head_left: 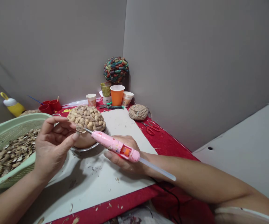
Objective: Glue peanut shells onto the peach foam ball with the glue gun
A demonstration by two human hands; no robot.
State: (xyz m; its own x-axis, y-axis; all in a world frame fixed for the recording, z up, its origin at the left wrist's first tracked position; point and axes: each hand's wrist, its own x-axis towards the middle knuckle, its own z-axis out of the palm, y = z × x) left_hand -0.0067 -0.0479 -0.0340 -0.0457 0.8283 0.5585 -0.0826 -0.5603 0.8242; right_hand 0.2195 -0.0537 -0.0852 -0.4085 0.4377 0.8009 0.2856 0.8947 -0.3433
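Observation:
Between thumb and fingertips my left hand [55, 140] pinches a small peanut shell piece [80, 128]. My right hand [125, 155] is wrapped round a pink glue gun [111, 143], whose metal tip points left and meets the shell piece or sits right at it. A clear glue stick [159, 169] juts from the gun's back end. Just behind both hands is a round form [86, 118] whose top is covered with peanut shells; its lower part is smooth and tan. It rests in a shallow metal dish [85, 150], partly hidden by my left hand and the gun.
At left stands a green basket [31, 117] of shells. Behind are a multicoloured ball [116, 70], an orange cup [117, 95], pliers [112, 107], a twine ball [138, 112] and red scissors [150, 128]. Shell crumbs dot the white board [115, 189]. A black cord [173, 194] hangs near my right forearm.

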